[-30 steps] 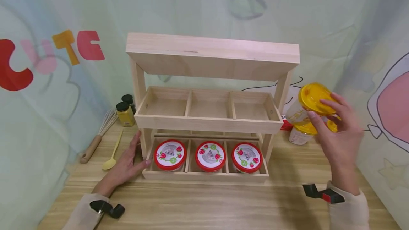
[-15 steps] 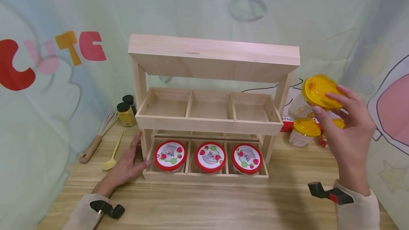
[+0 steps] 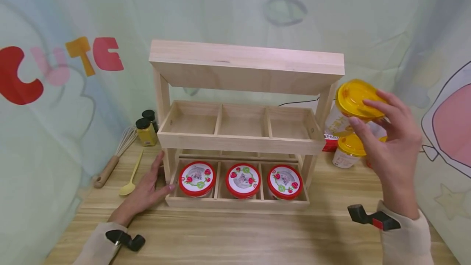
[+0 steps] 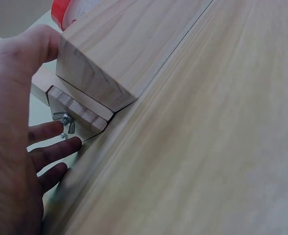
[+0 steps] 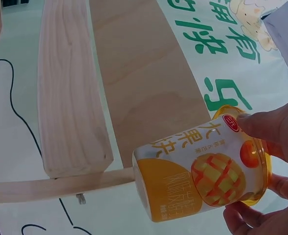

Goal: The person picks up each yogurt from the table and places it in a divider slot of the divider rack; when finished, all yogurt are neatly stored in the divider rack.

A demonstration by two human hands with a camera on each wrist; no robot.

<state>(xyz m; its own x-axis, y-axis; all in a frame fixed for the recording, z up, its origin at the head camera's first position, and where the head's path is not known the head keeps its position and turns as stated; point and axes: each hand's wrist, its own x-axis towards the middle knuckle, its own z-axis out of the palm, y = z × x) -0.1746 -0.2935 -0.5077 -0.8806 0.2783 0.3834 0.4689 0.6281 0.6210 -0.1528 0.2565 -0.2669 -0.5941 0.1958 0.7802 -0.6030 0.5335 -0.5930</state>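
Observation:
A yellow-lidded fruit cup (image 3: 355,101) hangs tilted in the air beside the right post of a wooden rack (image 3: 241,143). My right hand (image 3: 393,142) pinches it near the lid. In the right wrist view the fruit cup (image 5: 197,176) shows its orange and white label. At the rack's lower left corner lies my left hand (image 3: 145,193), its thumb on the bottom tray. Its fingers extend loosely beside a wing nut (image 4: 65,120) in the left wrist view. Three red-rimmed tubs (image 3: 243,180) fill the bottom tray's compartments; the middle tray's three compartments hold nothing.
Another yellow-lidded cup (image 3: 345,158) stands right of the rack, near a red box (image 3: 330,144) and a mostly hidden item. On the left lie a whisk (image 3: 106,171) and a yellow spoon (image 3: 128,188). Two black-capped jars (image 3: 146,133) stand behind them.
My right hand lifted the fruit cup up and rightward, then brought it left and slightly higher, beside the rack's right post. My left hand has stayed at the lower left corner.

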